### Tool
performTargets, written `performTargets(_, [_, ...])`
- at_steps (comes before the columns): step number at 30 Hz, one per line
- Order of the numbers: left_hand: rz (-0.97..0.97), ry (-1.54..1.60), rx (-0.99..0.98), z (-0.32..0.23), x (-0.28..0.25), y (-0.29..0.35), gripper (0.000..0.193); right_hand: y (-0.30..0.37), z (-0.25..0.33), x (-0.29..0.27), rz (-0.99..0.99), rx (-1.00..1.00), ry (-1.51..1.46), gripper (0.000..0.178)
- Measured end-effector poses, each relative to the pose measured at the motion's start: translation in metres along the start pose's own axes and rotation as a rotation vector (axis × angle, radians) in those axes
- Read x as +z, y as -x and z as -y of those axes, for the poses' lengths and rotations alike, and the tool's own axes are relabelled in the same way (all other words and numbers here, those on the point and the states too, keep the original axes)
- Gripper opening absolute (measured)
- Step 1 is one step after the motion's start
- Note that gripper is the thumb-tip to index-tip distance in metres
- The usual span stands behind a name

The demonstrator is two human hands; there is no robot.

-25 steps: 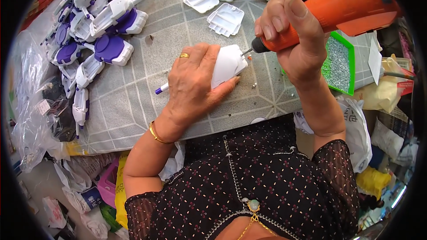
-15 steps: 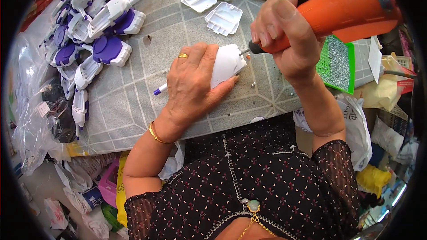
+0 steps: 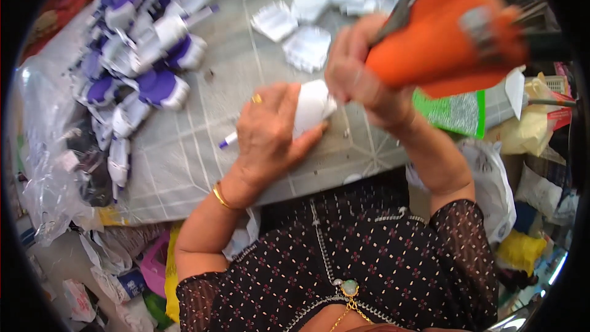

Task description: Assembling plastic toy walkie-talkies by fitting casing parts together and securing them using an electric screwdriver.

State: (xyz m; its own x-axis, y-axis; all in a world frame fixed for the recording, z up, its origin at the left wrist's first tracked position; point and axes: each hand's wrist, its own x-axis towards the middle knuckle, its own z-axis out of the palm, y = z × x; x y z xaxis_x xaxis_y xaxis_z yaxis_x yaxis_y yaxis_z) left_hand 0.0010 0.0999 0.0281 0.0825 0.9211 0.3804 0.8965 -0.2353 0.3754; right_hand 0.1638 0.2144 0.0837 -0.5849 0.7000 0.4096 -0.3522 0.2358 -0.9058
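Note:
My left hand (image 3: 269, 120) is wrapped over a white plastic casing (image 3: 313, 106) and presses it against the table. A thin white stem with a purple tip (image 3: 228, 141) sticks out on the other side of that hand. My right hand (image 3: 362, 71) grips an orange electric screwdriver (image 3: 439, 43), which is smeared by motion. Its nose is at the casing's right end, and my fingers and the blur hide the bit. Whether the bit touches the casing I cannot tell.
Purple-and-white plastic assemblies (image 3: 161, 89) are heaped at the left. Loose white covers (image 3: 307, 49) lie toward the back. A green tray (image 3: 452, 110) of small metal screws stands at the right. Clear plastic bags (image 3: 52, 141) hang by the left edge of the grey patterned tablecloth (image 3: 184, 172).
The screwdriver and my right hand have shifted left, closer over the casing's end. The bit that showed before is now hidden. The whole view has shifted slightly and blurred.

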Motion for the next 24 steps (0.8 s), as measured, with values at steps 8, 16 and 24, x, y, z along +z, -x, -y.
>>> performTargets(8, [-0.055, 0.067, 0.006, -0.016, 0.006, 0.023, 0.059, 0.014, 0.002, -0.017, -0.141, -0.026, -0.213, 0.021])
performTargets(16, [-0.054, 0.131, -0.179, -0.010, -0.047, 0.035, 0.056, -0.013, 0.015, -0.047, -0.532, -0.397, 0.797, 0.077])
performTargets(24, [-0.164, 1.554, -0.829, 0.033, -0.141, 0.291, 0.069, 0.045, -0.016, 0.005, 0.011, -0.448, 0.868, 0.063])
